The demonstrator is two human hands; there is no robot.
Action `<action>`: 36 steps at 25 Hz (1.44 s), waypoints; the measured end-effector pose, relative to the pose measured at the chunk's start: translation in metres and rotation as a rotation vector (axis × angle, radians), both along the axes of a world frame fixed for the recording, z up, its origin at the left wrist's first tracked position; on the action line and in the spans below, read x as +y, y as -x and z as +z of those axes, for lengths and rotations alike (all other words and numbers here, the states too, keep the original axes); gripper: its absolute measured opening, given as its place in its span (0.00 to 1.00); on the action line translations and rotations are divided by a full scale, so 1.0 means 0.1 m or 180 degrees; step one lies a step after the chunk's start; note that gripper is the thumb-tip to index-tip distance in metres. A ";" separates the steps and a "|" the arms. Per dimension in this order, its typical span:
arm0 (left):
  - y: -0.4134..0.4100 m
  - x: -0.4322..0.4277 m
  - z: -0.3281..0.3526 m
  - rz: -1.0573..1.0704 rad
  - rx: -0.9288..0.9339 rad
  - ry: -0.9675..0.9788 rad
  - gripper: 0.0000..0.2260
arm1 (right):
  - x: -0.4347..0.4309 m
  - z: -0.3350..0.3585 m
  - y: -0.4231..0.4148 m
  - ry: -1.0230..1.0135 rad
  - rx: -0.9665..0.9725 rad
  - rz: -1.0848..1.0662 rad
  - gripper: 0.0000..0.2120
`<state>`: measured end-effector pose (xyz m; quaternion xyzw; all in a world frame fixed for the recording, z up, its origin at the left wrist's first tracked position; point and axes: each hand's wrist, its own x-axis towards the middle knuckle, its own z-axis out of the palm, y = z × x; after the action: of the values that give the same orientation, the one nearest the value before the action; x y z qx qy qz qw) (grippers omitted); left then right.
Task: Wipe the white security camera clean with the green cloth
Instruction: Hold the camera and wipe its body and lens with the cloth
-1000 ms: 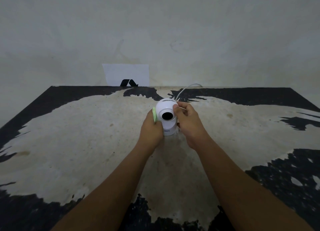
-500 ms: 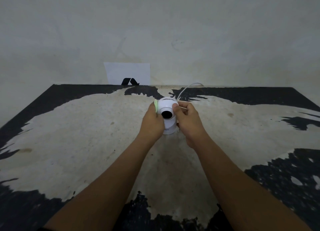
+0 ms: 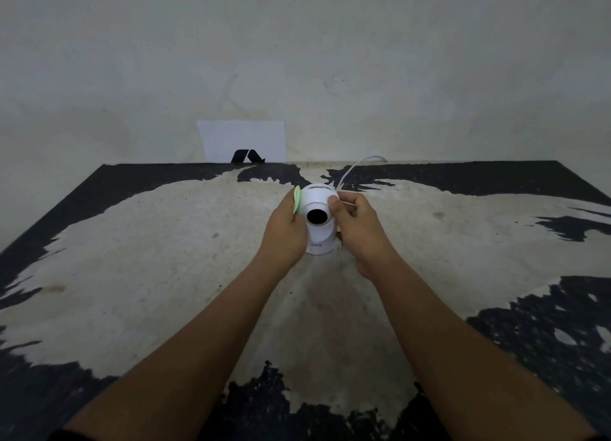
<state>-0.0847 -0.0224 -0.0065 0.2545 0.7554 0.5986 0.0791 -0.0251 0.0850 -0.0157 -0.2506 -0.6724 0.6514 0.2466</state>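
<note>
The white security camera [image 3: 318,234] stands upright on the worn table [image 3: 165,258], its round head with a black lens facing me. My left hand [image 3: 284,229] presses the green cloth [image 3: 296,199] against the left side of the camera's head; only a thin green edge shows above my fingers. My right hand [image 3: 358,224] grips the head's right side, thumb on the front beside the lens. The camera's base is partly hidden between both hands.
A thin white cable [image 3: 355,167] runs from behind the camera toward the wall. A white card with a black mark [image 3: 243,142] leans against the wall at the table's far edge. The tabletop is black with large worn pale patches.
The camera's head has turned slightly, with the lens a little lower and facing me more squarely. The green cloth has shifted a bit on the left side. Both hands keep their hold.
</note>
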 end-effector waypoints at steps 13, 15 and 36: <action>-0.30 -0.60 0.12 -0.1025 -0.1394 0.0434 0.16 | -0.04 -0.01 -0.05 -0.0300 -0.0055 -0.0119 0.19; -0.32 -0.65 0.28 -0.1070 -0.1426 0.0167 0.14 | -0.08 0.08 -0.14 -0.0648 -0.0006 -0.0264 0.22; 0.12 -0.09 -0.19 -0.0223 0.0005 0.1428 0.45 | 0.13 0.51 0.02 -0.3582 -0.0526 0.0882 0.11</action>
<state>-0.0970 -0.0310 -0.0251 0.2571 0.8604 0.4123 0.1538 -0.0276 0.0979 0.0352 -0.0408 -0.9584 0.1986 0.2009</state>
